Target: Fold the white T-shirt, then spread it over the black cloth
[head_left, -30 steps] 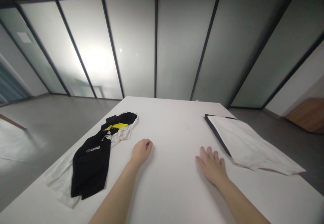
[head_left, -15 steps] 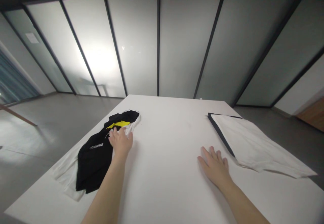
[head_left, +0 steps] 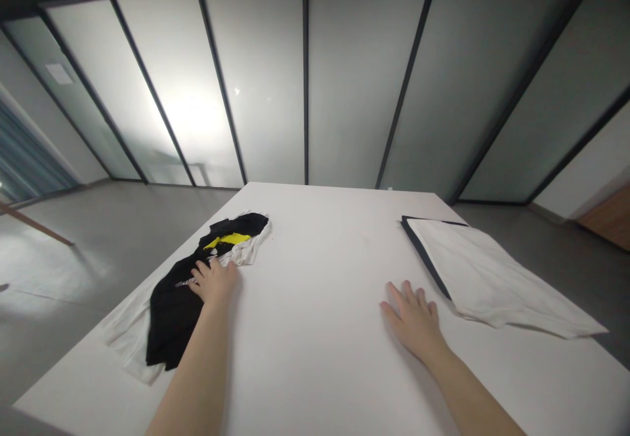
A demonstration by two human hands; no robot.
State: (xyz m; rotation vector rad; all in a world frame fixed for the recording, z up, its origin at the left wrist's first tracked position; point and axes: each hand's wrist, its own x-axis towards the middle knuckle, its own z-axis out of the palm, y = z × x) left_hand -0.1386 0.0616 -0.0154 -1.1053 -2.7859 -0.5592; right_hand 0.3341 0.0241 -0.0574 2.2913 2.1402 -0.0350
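Note:
On the left side of the white table (head_left: pixel 315 357) lies a black garment (head_left: pixel 172 318) with white lettering and a yellow patch, rumpled at its far end. White cloth (head_left: pixel 128 341) shows beneath and beside it. My left hand (head_left: pixel 215 282) rests on the black garment's right edge, fingers spread and palm down. My right hand (head_left: pixel 413 318) lies flat on the bare tabletop with its fingers apart, left of a flat white garment (head_left: pixel 492 278). A dark piece of cloth (head_left: pixel 426 259) sticks out under that white garment's left edge.
Frosted glass panels (head_left: pixel 354 81) in dark frames stand behind the table. Grey floor (head_left: pixel 108 239) shows on the left, with a wooden leg (head_left: pixel 37 224) at its far side. A brown wooden surface (head_left: pixel 608 219) is at the right edge.
My left hand has slid back toward me and slightly left along the black garment, uncovering more white cloth near the yellow patch. The right hand has hardly moved.

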